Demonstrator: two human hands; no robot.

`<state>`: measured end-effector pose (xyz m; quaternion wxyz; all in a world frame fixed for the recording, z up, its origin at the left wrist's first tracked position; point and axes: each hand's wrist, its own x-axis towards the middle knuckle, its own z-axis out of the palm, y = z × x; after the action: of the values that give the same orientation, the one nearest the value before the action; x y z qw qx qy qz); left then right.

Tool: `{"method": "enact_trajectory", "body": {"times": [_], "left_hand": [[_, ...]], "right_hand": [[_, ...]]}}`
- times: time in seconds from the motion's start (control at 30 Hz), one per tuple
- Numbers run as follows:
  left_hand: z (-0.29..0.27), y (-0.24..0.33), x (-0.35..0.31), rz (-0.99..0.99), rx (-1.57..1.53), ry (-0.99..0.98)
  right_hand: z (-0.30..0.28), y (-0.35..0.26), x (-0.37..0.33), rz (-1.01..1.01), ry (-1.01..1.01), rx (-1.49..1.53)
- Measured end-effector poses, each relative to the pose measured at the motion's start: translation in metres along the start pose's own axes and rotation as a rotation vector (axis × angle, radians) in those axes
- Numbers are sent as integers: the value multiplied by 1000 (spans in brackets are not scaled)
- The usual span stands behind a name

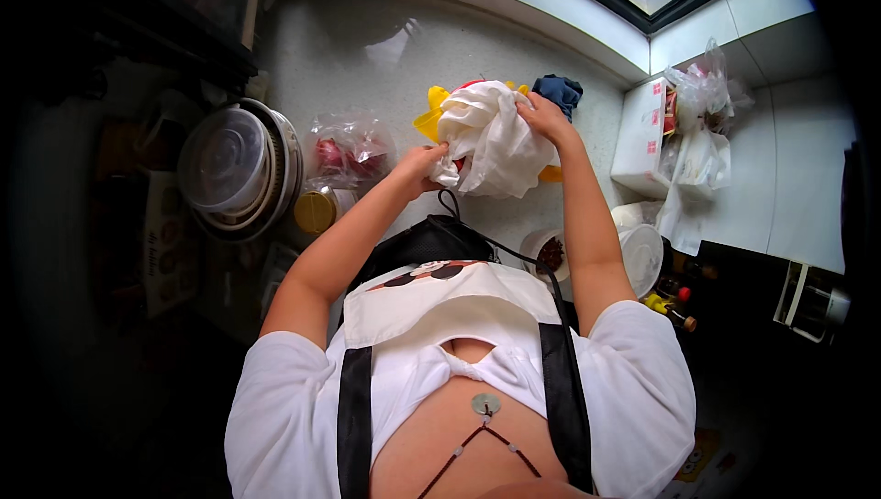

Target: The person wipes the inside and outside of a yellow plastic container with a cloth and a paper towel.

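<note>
A bunched white cloth is held between my two hands over the grey counter. My left hand grips its lower left edge, fingers closed. On the upper right, my right hand pinches its folds. Yellow fabric and a bit of red show from behind and under the white cloth; whether they belong to one piece I cannot tell. A crumpled dark blue cloth lies just beyond my right hand.
Left on the grey counter sit stacked bowls with a clear lid, a plastic bag with red contents and a gold-lidded jar. Right are a white box, plastic bags, a tub and bottles.
</note>
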<state>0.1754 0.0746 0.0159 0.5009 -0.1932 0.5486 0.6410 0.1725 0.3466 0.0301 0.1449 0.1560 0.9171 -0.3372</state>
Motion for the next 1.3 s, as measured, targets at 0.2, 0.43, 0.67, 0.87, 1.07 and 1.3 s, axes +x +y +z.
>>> {"method": "enact_trajectory", "body": {"times": [0.2,0.43,0.67,0.87,1.07,1.3], "left_hand": [[-3,-5,5,-8,-80,-89],[-2,5,5,-4,61,-88],[-4,19,-3,63,162,-45],[1,46,-13,159,149,-22],[13,89,-4,452,-112,-70],[26,173,41,539,-217,-146]], "right_hand": [[-2,4,-1,21,-15,15],[-4,-3,-7,52,-22,23],[-9,-7,-1,12,-72,74],[-39,-42,3,59,-13,80],[-73,-66,29,-47,105,331],[-115,-80,80,-73,230,488]]}}
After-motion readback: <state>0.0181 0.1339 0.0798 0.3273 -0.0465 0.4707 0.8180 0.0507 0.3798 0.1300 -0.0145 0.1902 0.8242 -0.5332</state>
